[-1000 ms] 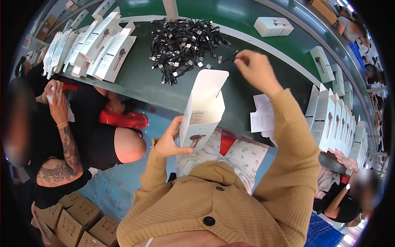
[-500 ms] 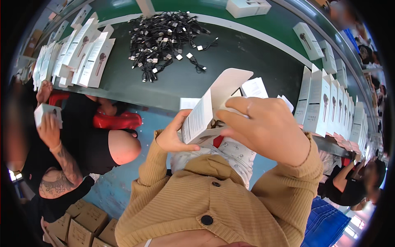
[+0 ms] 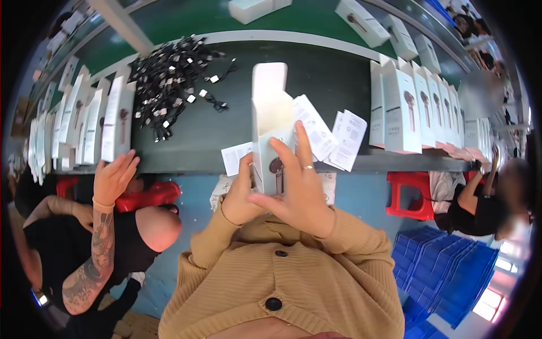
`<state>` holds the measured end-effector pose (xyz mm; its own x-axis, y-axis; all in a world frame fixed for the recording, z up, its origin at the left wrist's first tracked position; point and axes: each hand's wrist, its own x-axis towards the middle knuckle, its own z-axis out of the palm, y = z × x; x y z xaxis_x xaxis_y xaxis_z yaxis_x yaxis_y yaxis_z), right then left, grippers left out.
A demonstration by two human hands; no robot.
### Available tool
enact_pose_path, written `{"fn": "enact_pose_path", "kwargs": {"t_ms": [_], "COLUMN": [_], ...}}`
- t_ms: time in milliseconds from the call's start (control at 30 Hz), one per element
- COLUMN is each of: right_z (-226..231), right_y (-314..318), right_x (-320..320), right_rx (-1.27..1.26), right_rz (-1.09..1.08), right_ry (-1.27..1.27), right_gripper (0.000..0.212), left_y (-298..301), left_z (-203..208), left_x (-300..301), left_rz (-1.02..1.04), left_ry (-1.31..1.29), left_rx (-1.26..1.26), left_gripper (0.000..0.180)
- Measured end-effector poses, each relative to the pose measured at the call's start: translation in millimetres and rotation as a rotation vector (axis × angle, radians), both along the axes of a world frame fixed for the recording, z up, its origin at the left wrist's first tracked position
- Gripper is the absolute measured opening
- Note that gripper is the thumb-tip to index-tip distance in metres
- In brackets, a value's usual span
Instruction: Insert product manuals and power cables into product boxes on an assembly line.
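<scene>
An upright white carton (image 3: 276,127) with its top flap raised stands in front of me at the table edge. My left hand (image 3: 240,198) grips its left side near the bottom. Spread fingers of my right hand (image 3: 302,195) lie against its front and right side, the thumb across the lower front, partly hiding a printed picture of a dark round-headed device. Inside, only pale inner walls show; the bottom is hidden. Folded white leaflets (image 3: 316,127) lie just right of the carton, with more leaflets (image 3: 348,138) beside them. Another leaflet (image 3: 236,158) lies to its left.
A heap of black cables (image 3: 169,82) lies at the back left. Rows of white cartons stand at the left (image 3: 84,121) and right (image 3: 412,110). A neighbour's hand (image 3: 116,178) is by the left row. Red stools (image 3: 409,195) and blue crates (image 3: 446,271) stand below.
The carton now stands more upright. My right hand has left its open top and come down onto its front. The whole view has swung rightward; the neighbour's hand has moved to the carton row.
</scene>
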<state>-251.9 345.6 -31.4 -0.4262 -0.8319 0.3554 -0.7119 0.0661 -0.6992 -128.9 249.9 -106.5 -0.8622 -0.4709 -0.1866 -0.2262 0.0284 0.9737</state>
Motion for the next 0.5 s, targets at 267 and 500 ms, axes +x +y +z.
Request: {"fn": "enact_pose_path", "kwargs": {"t_ms": [267, 500], "right_z": [8, 107], "right_y": [2, 80], "right_x": [-26, -123], "right_rx": [-0.112, -0.416], "right_rz": [-0.140, -0.448], "right_ry": [-0.203, -0.122], "right_gripper": [0.062, 0.062], "left_y": [-8, 10], "left_z": [-3, 18], "left_x": [-16, -21], "left_rz": [-0.247, -0.284], "left_ry": [0.170, -0.120], "left_rx": [-0.581, -0.746], "left_gripper": [0.100, 0.096]}}
